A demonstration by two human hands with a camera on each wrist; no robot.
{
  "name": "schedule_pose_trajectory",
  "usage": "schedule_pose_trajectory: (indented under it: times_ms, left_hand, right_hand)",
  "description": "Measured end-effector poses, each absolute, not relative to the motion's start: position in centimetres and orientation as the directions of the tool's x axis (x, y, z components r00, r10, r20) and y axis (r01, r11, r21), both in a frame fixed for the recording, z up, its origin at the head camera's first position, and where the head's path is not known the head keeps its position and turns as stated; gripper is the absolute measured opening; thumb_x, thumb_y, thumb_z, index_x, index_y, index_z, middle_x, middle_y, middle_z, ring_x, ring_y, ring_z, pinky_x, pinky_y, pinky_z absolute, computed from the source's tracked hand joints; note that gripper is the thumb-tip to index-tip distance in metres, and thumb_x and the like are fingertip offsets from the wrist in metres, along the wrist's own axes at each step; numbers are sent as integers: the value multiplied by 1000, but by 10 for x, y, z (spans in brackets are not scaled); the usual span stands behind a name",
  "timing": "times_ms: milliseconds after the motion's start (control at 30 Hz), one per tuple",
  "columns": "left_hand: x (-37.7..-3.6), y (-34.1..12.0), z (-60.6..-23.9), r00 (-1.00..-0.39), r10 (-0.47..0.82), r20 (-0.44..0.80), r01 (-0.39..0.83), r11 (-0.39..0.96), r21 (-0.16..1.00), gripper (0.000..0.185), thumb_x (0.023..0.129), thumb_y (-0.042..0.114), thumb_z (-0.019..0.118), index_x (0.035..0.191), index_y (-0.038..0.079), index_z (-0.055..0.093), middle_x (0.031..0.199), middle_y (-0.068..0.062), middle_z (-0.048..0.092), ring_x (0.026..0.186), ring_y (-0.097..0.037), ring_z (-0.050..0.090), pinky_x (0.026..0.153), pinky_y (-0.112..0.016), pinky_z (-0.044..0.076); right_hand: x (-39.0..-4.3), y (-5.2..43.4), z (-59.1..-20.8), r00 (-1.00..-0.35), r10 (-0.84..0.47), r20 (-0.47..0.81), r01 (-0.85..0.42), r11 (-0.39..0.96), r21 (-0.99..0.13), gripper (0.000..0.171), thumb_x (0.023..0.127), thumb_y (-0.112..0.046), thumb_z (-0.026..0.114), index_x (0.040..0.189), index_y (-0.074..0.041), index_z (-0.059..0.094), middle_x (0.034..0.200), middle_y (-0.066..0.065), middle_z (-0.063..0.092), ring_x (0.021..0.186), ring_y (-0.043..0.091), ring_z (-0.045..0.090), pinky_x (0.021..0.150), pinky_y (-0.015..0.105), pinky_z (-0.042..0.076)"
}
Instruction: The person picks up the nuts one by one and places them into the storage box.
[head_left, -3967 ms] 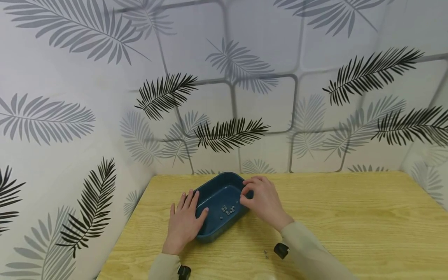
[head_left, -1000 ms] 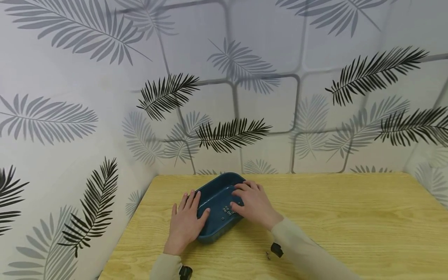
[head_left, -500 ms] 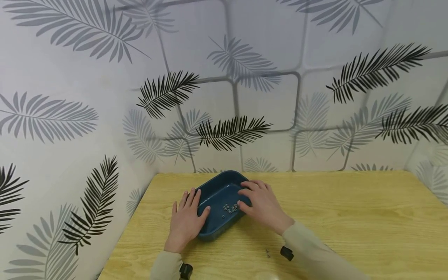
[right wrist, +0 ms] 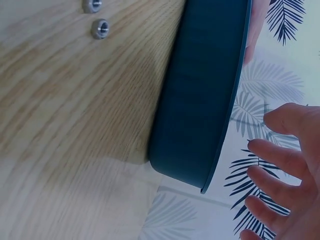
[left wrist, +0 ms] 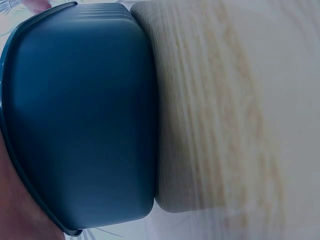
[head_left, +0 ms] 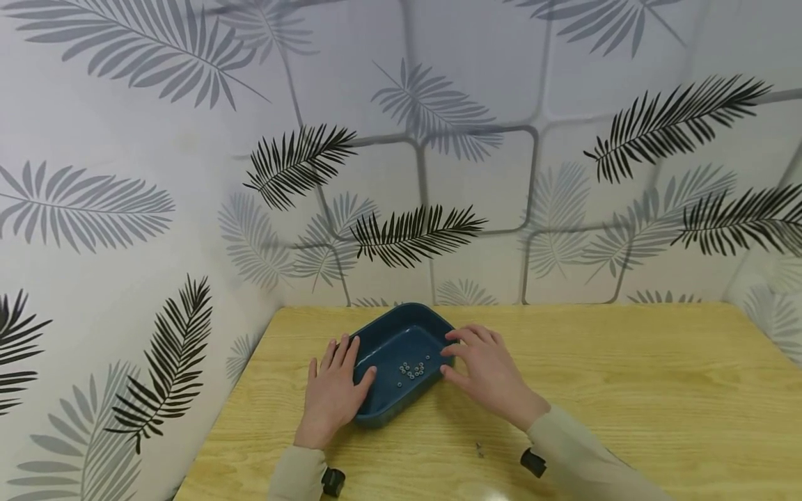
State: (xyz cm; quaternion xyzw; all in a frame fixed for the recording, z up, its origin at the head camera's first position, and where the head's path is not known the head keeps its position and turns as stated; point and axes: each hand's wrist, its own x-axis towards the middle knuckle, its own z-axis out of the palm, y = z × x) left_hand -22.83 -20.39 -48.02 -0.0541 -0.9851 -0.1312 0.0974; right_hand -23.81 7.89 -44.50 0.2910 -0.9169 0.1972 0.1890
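A dark blue rectangular tray lies at an angle on the table, with several small metal nuts grouped on its floor. My left hand rests on the tray's left rim, fingers spread and the thumb reaching inside. At the opposite rim is my right hand, its fingers parted and slightly bent with nothing between them. The right wrist view shows that hand apart from the tray's outer wall. In the left wrist view the tray's wall covers most of the left hand.
Two hex nuts lie on the wooden table, in front of the tray and near my right forearm. Behind the table stands a wall with a leaf pattern. Each wrist carries a small black camera.
My right hand has gone from a pinch above the tray to parted fingers, dipped over the nuts, then drawn back right to the rim. My left hand stays on the tray.
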Motion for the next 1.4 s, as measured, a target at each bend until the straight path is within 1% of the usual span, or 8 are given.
schedule_pose_trajectory:
  times_ms: [300, 567, 733, 967, 1100, 1233, 1400]
  left_hand:
    - [-228, -204, -480, -972, 81, 219, 134, 961, 241, 69, 101, 52, 46, 156, 13, 31, 160, -11, 25, 147, -34, 18, 112, -64, 15]
    - [-229, -203, -480, -974, 81, 214, 132, 963, 235, 69, 101, 52, 46, 156, 13, 31, 161, -11, 24, 148, -33, 17, 113, -64, 15]
    - [-229, -204, -481, -973, 82, 217, 135, 962, 238, 69, 101, 52, 46, 156, 13, 31, 161, -11, 24, 148, -34, 17, 113, -64, 15]
    - [-227, -204, -481, -970, 85, 227, 145, 954, 261, 69, 101, 51, 47, 156, 12, 31, 161, -11, 24, 148, -33, 16, 113, -64, 14]
    - [-227, -204, -482, -971, 87, 223, 146, 953, 264, 69, 101, 51, 47, 156, 12, 30, 161, -11, 24, 148, -33, 15, 113, -65, 13]
    - [-227, -204, -482, -973, 83, 216, 140, 953, 267, 69, 101, 51, 47, 156, 13, 30, 161, -11, 23, 148, -33, 14, 113, -65, 13]
    - [-228, -204, -481, -973, 83, 214, 139, 955, 261, 69, 101, 51, 47, 156, 13, 30, 161, -11, 24, 148, -33, 15, 113, -64, 13]
  right_hand:
    - [-231, 91, -451, -764, -465, 447, -608, 751, -258, 11, 88, -28, 73, 91, -18, 77, 121, 3, 64, 117, 28, 50, 99, 55, 36]
    - [-222, 100, -458, -772, -475, 422, -605, 752, -261, 12, 86, -27, 73, 92, -17, 78, 118, 3, 65, 115, 28, 52, 97, 54, 39]
    - [-214, 105, -461, -772, -495, 398, -612, 748, -257, 10, 85, -28, 76, 90, -20, 78, 117, 1, 65, 115, 29, 52, 96, 53, 39]
    - [-206, 113, -465, -781, -539, 316, -619, 733, -282, 8, 84, -27, 78, 88, -20, 78, 112, 1, 66, 108, 28, 54, 93, 55, 40]
    - [-201, 117, -471, -781, -552, 291, -622, 725, -295, 7, 84, -27, 78, 87, -21, 78, 112, 1, 66, 108, 27, 54, 91, 56, 41]
    - [-198, 120, -476, -772, -563, 295, -633, 723, -276, 6, 82, -26, 78, 86, -21, 77, 111, 0, 66, 107, 27, 54, 90, 56, 42]
    - [-194, 122, -480, -780, -581, 234, -626, 728, -278, 8, 80, -29, 78, 86, -23, 77, 112, -1, 65, 109, 27, 53, 90, 56, 42]
